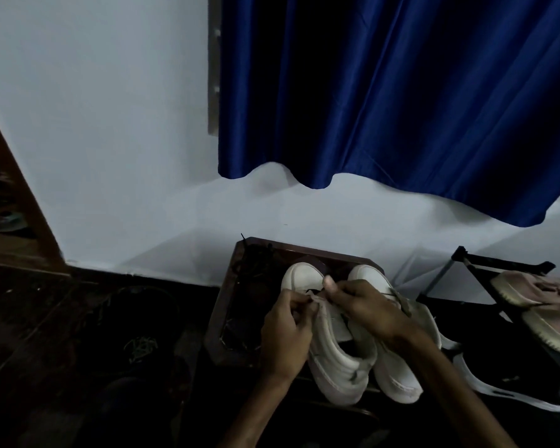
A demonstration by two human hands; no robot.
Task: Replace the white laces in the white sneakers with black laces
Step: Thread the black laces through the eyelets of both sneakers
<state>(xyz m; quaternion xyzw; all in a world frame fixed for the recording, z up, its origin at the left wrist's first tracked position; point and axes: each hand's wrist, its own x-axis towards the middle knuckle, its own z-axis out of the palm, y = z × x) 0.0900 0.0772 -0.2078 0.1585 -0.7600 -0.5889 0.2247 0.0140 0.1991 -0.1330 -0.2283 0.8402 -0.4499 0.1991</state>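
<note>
Both hands' fingers (307,299) pinch a pale lace end (316,298) over the left white leather sneaker (330,337) on the dark wooden worktop (227,305).

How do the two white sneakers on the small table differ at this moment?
Both hands, left hand and right hand, work at the left sneaker; the right sneaker is mostly only overlapped by the right arm. The left sneaker lies nearer the table's middle. Both are white, toes pointing toward the wall.

A deep blue curtain (401,92) hangs over the pale wall (94,140) at the far right. At the right stands a black rack (485,263) bearing pinkish shoes (543,302). A brown wooden frame (23,202) leans at the far left, above the dark floor (62,334).
</note>
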